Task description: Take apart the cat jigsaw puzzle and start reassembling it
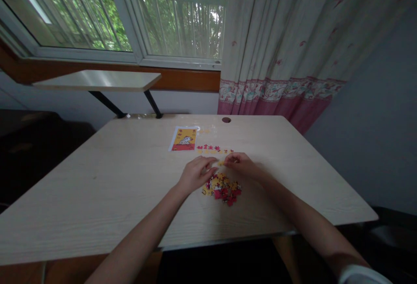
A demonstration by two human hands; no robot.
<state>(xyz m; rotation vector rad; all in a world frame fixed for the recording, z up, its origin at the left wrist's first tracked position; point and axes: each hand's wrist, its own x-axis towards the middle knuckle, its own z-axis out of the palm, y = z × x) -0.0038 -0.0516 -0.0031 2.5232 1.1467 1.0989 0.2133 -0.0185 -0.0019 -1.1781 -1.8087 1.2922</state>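
So a small yellow puzzle piece (221, 163) is pinched between the two hands, just above the loose pile of pieces (222, 188) lying on the pale wooden table (97, 188). The left hand (196, 173) is kept half curled with fingertips on the piece's near end, and the right hand (239, 164) is bent over the far end; how tightly either is closed can't really be told at this size. A short joined row of pieces (215, 149) is laid out just beyond, beside the reference picture (183, 139), probably so it can be checked easily. Some of the pile is hidden under the left hand, and the print is too tiny to read.
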